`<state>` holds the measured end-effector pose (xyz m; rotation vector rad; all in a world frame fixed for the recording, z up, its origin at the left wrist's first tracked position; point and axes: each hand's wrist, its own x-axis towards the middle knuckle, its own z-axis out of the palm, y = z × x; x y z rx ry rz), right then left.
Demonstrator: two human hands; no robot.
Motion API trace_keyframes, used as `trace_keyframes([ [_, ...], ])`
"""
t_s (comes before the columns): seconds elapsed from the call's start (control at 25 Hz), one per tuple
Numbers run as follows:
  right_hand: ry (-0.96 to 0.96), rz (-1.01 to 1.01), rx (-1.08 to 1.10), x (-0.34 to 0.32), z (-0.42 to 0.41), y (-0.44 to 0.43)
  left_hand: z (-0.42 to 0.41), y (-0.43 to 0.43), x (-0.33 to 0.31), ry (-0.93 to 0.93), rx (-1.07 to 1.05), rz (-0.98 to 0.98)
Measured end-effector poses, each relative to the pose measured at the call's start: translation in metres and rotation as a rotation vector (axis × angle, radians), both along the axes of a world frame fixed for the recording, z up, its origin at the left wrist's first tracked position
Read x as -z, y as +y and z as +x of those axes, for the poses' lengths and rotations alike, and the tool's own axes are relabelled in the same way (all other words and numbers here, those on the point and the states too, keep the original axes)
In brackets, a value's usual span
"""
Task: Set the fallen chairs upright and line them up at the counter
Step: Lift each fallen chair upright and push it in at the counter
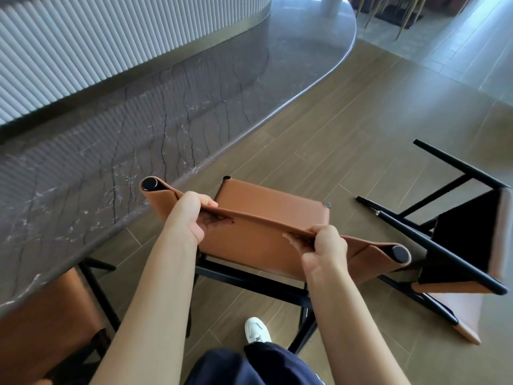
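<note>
Dark trousers (249, 368) are showing at the near edge, and a white shoe (256, 329) is standing on the wooden floor (361, 120) just behind the chair (272, 201). Both bare forearms are reaching forward to this chair. The left hand (191, 215) is gripping the top edge of its tan backrest (258, 237) toward the left end, its fingers (204, 203) curling tightly round the leather. The right hand (323, 245) is gripping the same edge toward the right end in the same way, so both hands are closing on the chair.

The chair is sitting upright, seat facing up, black frame below, with its far side just beside the bench (138, 120). Whether its legs are touching the floor I cannot tell.

A fallen chair (458, 245) is lying on its side on the floor to the right, black legs pointing far and left, one leg passing close to the backrest's right end. A third chair (41, 315) is standing at the near left, partly tucked under the bench edge.

The bench, dark veined stone, is curving away to the far right in front of a white fluted wall (111, 37).
</note>
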<state>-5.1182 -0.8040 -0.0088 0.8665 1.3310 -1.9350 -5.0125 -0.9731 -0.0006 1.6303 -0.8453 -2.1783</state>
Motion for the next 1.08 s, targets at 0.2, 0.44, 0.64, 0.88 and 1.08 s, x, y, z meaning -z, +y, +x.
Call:
trace_keyframes([
  [0.2, 0.018, 0.008, -0.004, 0.000, -0.009, 0.000, -0.003, 0.007, 0.002, 0.020, -0.085, -0.005],
  [0.44, 0.155, -0.027, -0.132, -0.013, -0.009, -0.039, 0.015, -0.023, -0.005, 0.032, -0.232, -0.049],
  [0.64, 0.201, -0.095, -0.278, -0.028, -0.013, -0.103, 0.036, -0.061, -0.025, 0.043, -0.376, -0.071],
  [0.88, 0.220, -0.121, -0.548, -0.020, 0.000, -0.197, 0.079, -0.109, -0.024, 0.026, -0.685, -0.062],
  [1.08, 0.280, -0.094, -0.783, 0.010, 0.008, -0.265, 0.099, -0.120, 0.002, 0.039, -0.942, -0.089],
])
